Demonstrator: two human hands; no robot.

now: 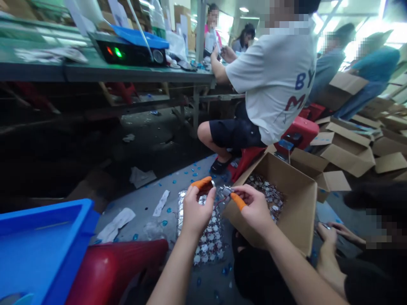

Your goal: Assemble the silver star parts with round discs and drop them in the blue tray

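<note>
Pinching metal part [226, 191] in right hand [253, 210]

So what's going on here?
A person's left hand and right hand, wearing orange finger cots, pinch a small metal part with a thin red wire. They're above an open cardboard box of small silver parts, beside a foil sheet of round silver pieces on the floor. A co-worker's hands work at lower right; another person in a white T-shirt sits farther off.
</note>
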